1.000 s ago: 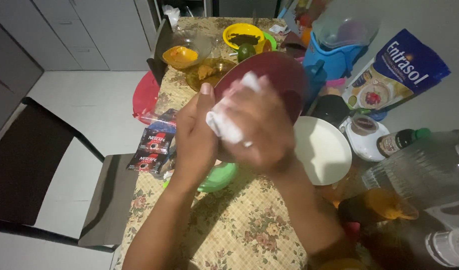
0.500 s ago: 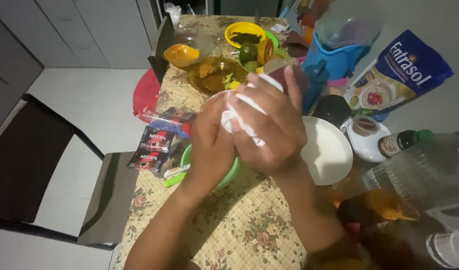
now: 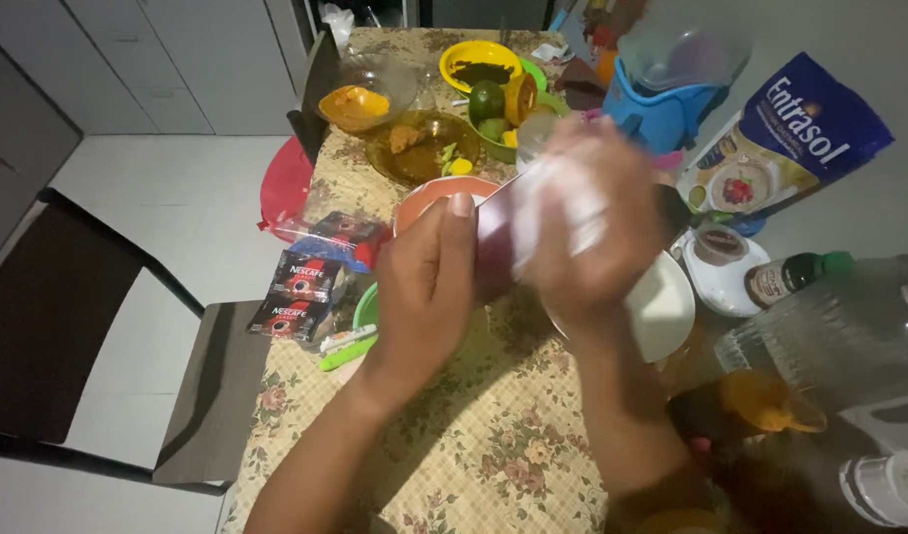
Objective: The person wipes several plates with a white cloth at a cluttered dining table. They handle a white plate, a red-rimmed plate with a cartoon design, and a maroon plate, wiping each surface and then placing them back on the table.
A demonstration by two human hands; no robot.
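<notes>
A crowded kitchen surface (image 3: 493,445), covered in a beige floral cloth, runs away from the camera beside pale cabinets and a dark chair (image 3: 68,326). Above its middle the left hand (image 3: 424,287) holds a dark maroon round plate (image 3: 493,247) up off the cloth, tilted nearly on edge, thumb along the near rim and fingers closed behind it. The right hand (image 3: 592,222) is blurred with motion and presses a crumpled white tissue (image 3: 562,203) flat against the plate's face, its fingers (image 3: 612,163) folded over the wad; how tightly cannot be told through the blur.

The plate looks rigid, smooth and thin, probably plastic or glazed ware: light enough for one hand, but slick, so the rim pinched between thumb and fingers seems the surest hold. If it is ceramic it would chip on a drop. The tissue is soft and weightless and would likely tear if damp.

Below the hands lie a white round plate (image 3: 666,311), an orange-rimmed bowl (image 3: 424,198) and a green bowl (image 3: 367,309). Red-and-black sachets (image 3: 298,292) sit at the left edge, and a blue-and-white pouch (image 3: 800,138) stands at the right.
</notes>
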